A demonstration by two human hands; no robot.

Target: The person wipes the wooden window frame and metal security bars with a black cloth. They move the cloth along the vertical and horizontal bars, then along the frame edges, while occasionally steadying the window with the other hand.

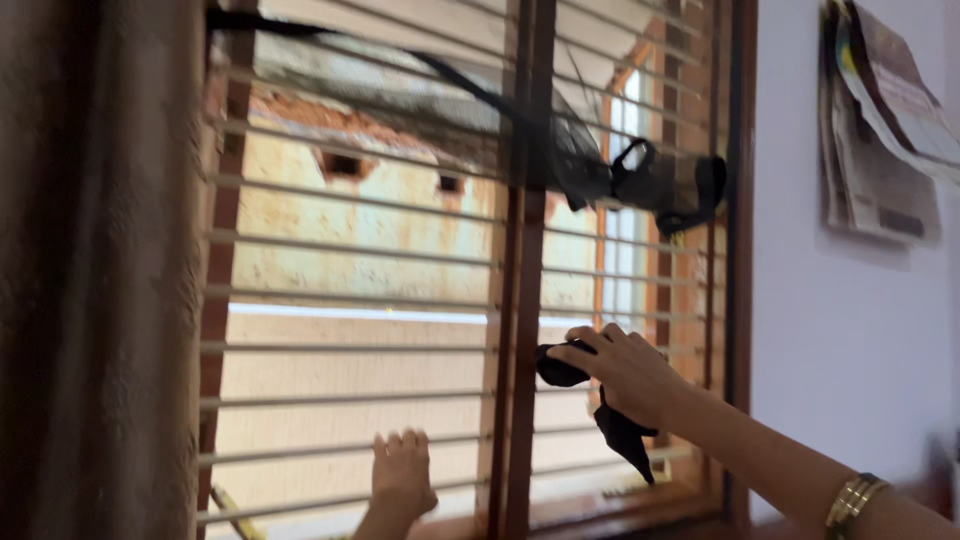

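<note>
Wooden window frame (520, 300) with horizontal bars fills your view, curtain (100, 270) at left. Your right hand (625, 372) presses a bunched black cloth (610, 425) against the frame; your left hand (402, 472) rests open-palmed on a lower bar. A loose grip could drop the cloth between bars.

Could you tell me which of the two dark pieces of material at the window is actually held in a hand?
The lower one: the black cloth gripped by the right hand against the window bars. The other, a bunched dark mesh, hangs knotted higher up, untouched.
</note>
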